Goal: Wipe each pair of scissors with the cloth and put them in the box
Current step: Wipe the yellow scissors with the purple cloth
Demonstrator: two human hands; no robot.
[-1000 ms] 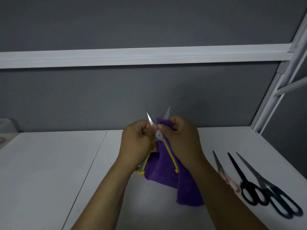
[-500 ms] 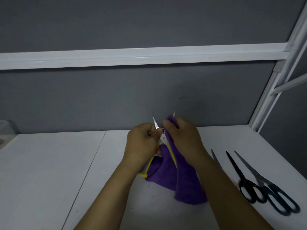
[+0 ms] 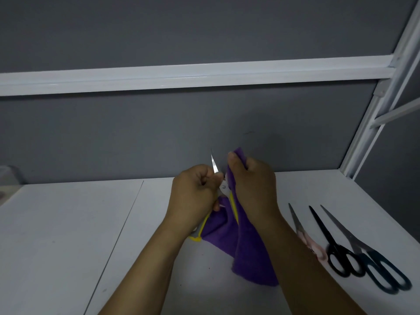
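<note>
My left grip (image 3: 195, 196) holds the yellow-handled scissors (image 3: 213, 166) above the table (image 3: 68, 223), one bare blade pointing up. My right grip (image 3: 252, 185) pinches the purple cloth (image 3: 247, 246) just beside it.

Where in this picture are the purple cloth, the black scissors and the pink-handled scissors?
purple cloth (image 3: 250, 258): head view, hanging lower fold.
black scissors (image 3: 321, 226): head view, black blade.
pink-handled scissors (image 3: 296, 220): head view, steel blade.

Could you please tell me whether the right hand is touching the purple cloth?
Touching. The head view shows the right hand with its fingers and thumb curled round the top of the purple cloth, and the rest of the cloth hangs below its grip.
</note>
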